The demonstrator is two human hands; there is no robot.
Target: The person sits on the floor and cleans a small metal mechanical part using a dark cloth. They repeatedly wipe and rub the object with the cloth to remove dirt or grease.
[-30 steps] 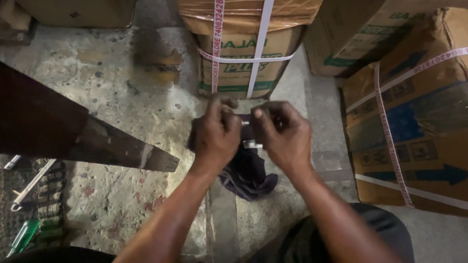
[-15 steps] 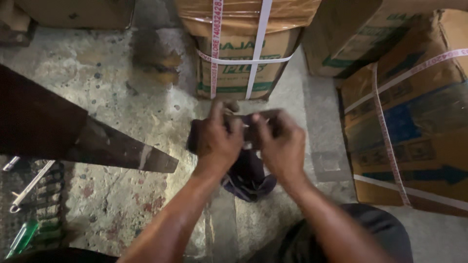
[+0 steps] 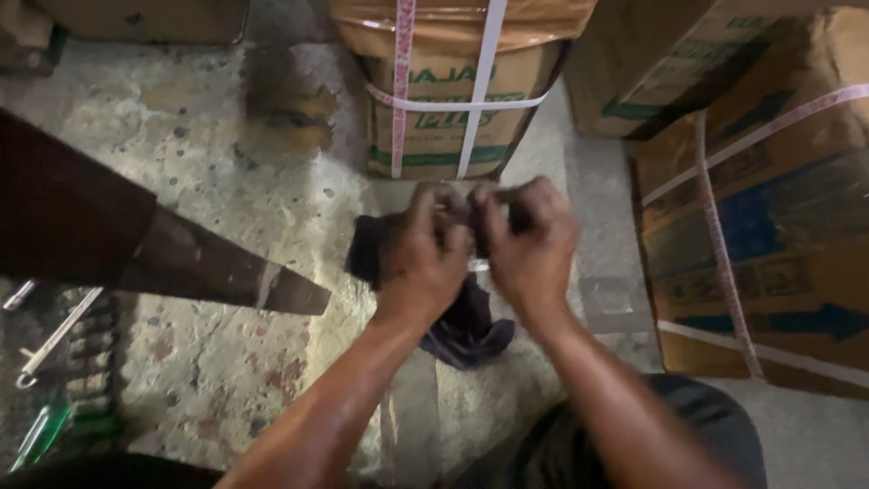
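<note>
Left hand (image 3: 425, 258) and right hand (image 3: 529, 244) both grip a dark cloth (image 3: 466, 326) below a strapped brown carton (image 3: 453, 91).

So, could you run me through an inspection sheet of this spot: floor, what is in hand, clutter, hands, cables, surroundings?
Surface: rough, stained concrete floor, worn in patches.
Job's things: dark cloth bunched between both hands, its tail hanging below; a small metal part peeks out, too hidden to identify.
Clutter: wrench and green-handled tool at lower left.
Hands: left hand and right hand close together, both closed on the cloth.
Cables: nothing seen.
Surroundings: strapped cardboard box ahead, more strapped boxes on the right, dark tapering panel on the left.
</note>
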